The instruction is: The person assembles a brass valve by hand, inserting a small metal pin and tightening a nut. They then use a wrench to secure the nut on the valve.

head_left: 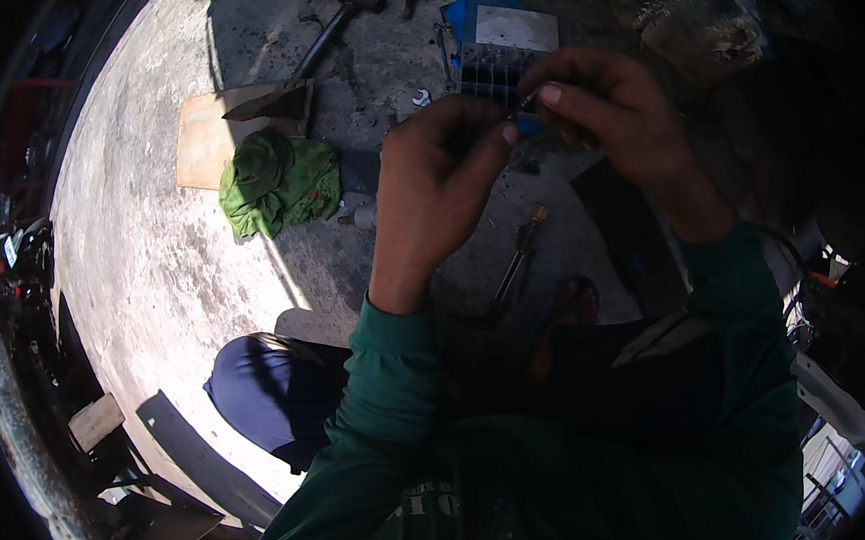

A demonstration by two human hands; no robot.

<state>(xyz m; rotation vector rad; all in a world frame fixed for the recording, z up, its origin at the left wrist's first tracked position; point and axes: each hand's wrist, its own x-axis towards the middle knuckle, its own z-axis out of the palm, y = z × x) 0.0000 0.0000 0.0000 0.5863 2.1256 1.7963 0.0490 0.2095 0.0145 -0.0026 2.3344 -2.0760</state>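
Both hands are raised in front of me, fingertips close together above the floor. My left hand (427,185) pinches thumb against fingers. My right hand (617,107) is also closed in a pinch, its thumb tip against the fingers. Something small and thin shows between the fingertips, too dark and tiny to name. Just behind and below the fingers lies a blue organizer box (484,74) with dark compartments, partly hidden by the right hand. A pale rectangular sheet (516,28) lies at its far end.
A hammer (326,39), wrench (422,98) and brown cardboard (202,136) lie on the concrete at far left. Nearer is a crumpled green cloth (281,180). A tool with a brass-coloured end (526,248) lies before my knees. Dark bulky wrapped material (706,20) is at far right.
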